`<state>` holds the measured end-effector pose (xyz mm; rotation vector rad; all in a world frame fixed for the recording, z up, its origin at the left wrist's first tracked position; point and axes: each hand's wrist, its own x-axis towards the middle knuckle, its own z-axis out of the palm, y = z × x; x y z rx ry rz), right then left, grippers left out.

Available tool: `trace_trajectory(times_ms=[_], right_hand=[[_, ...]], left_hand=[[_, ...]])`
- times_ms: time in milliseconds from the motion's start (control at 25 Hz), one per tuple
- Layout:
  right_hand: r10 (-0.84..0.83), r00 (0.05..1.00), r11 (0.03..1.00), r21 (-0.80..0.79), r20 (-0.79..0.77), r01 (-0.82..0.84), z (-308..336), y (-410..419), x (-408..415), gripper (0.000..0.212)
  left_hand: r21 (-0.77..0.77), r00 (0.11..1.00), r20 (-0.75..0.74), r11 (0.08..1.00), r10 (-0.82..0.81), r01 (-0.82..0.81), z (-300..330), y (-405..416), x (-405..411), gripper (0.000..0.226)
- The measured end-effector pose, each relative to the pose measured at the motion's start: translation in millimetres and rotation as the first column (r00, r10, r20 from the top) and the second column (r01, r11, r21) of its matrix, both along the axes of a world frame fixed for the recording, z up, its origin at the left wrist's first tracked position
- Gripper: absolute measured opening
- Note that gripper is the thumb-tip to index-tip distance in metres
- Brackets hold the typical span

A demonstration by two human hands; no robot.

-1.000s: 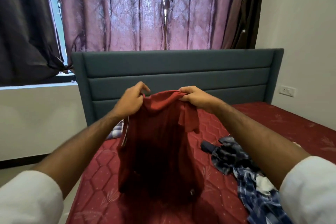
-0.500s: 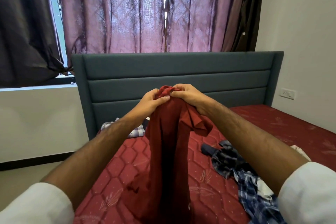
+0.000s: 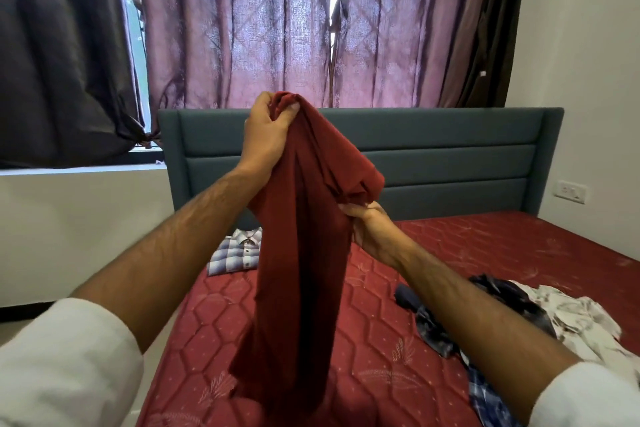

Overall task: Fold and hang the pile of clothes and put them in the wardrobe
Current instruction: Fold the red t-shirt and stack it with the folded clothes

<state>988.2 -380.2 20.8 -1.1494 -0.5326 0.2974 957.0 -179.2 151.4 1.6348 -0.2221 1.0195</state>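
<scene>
A dark red T-shirt hangs folded lengthwise in front of me above the bed. My left hand grips its gathered top, raised to the height of the headboard's upper edge. Lower and to the right, my right hand pinches the shirt's side just under the drooping sleeve. The hem trails down to the mattress. A folded checked shirt lies flat near the headboard on the left. A heap of unfolded clothes, blue checked and white, lies on the right of the bed.
The bed has a red quilted mattress and a grey-blue padded headboard. Purple curtains cover the window behind it. A white wall with a socket runs along the right. Floor shows left of the bed. No wardrobe is in view.
My left hand has risen with the shirt's top, now holding it alone. My right hand let go of the top and moved down to the shirt's side. The shirt hangs narrower.
</scene>
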Motion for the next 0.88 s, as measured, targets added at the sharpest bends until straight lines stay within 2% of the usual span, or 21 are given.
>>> trace_trajectory(times_ms=[80, 160, 280, 360, 440, 520, 560, 600, 640, 680, 720, 760, 800, 840, 880], right_hand=[[0.011, 0.998, 0.998, -0.06, 0.063, -0.008, -3.4, 3.5, -0.2, 0.019], [0.029, 0.987, 0.981, -0.193, 0.161, 0.002, -9.2, -5.2, -1.1, 0.026], [0.079, 0.973, 0.913, -0.408, 0.216, 0.017, -28.6, -37.4, 7.7, 0.02], [0.08, 0.963, 0.817, -0.571, 0.256, 0.085, -42.2, -64.3, 20.0, 0.023], [0.101, 0.957, 0.679, -0.722, 0.272, 0.134, -51.8, -86.7, 35.0, 0.028], [0.073, 0.963, 0.564, -0.807, 0.261, 0.176, -56.4, -102.1, 47.9, 0.028], [0.022, 0.965, 0.526, -0.823, 0.263, 0.212, -57.8, -108.0, 56.2, 0.029], [-0.044, 0.961, 0.494, -0.83, 0.274, 0.259, -60.0, -113.3, 65.3, 0.032], [-0.102, 0.951, 0.472, -0.827, 0.292, 0.304, -62.6, -117.6, 74.0, 0.031], [-0.149, 0.941, 0.464, -0.819, 0.304, 0.339, -64.5, -119.5, 81.4, 0.027], [-0.187, 0.931, 0.462, -0.808, 0.314, 0.366, -66.2, -119.7, 87.0, 0.021], [-0.232, 0.916, 0.457, -0.794, 0.328, 0.4, -67.3, -118.6, 91.9, 0.017], [-0.276, 0.898, 0.459, -0.774, 0.343, 0.436, -68.2, -115.5, 94.4, 0.016], [-0.326, 0.88, 0.472, -0.748, 0.345, 0.468, -68.8, -110.9, 97.2, 0.018], [-0.379, 0.867, 0.509, -0.71, 0.323, 0.487, -67.6, -105.1, 101.2, 0.022]], left_hand=[[0.022, 0.994, -0.007, 0.994, 0.11, -0.109, -3.0, 23.5, 3.1, 0.013], [-0.015, 0.977, -0.037, 0.977, 0.211, -0.212, -10.9, 53.8, 7.5, 0.017], [-0.08, 0.94, -0.126, 0.941, 0.317, -0.328, -25.6, 100.0, 6.1, 0.021], [-0.093, 0.919, -0.182, 0.925, 0.349, -0.369, -36.7, 120.0, 5.1, 0.017], [-0.036, 0.884, -0.234, 0.905, 0.404, -0.423, -49.9, 131.6, 8.4, 0.016], [0.041, 0.838, -0.246, 0.868, 0.488, -0.494, -59.1, 132.5, 7.9, 0.025], [0.165, 0.776, -0.222, 0.807, 0.59, -0.567, -62.9, 131.9, 4.8, 0.027], [0.352, 0.672, -0.168, 0.681, 0.721, -0.642, -66.9, 130.6, 0.0, 0.024], [0.536, 0.574, -0.061, 0.512, 0.817, -0.671, -71.3, 130.6, -5.2, 0.022], [0.66, 0.518, 0.01, 0.384, 0.855, -0.646, -75.2, 132.2, -9.1, 0.021], [0.719, 0.499, -0.017, 0.357, 0.867, -0.596, -81.3, 136.4, -9.5, 0.022], [0.722, 0.505, -0.108, 0.417, 0.856, -0.553, -88.8, 139.3, -8.1, 0.024], [0.669, 0.536, -0.24, 0.538, 0.809, -0.513, -97.3, 142.8, -5.6, 0.025], [0.533, 0.596, -0.394, 0.702, 0.699, -0.471, -105.3, 143.8, -2.7, 0.025], [0.309, 0.676, -0.522, 0.854, 0.52, -0.418, -112.4, 142.5, 3.4, 0.022]])
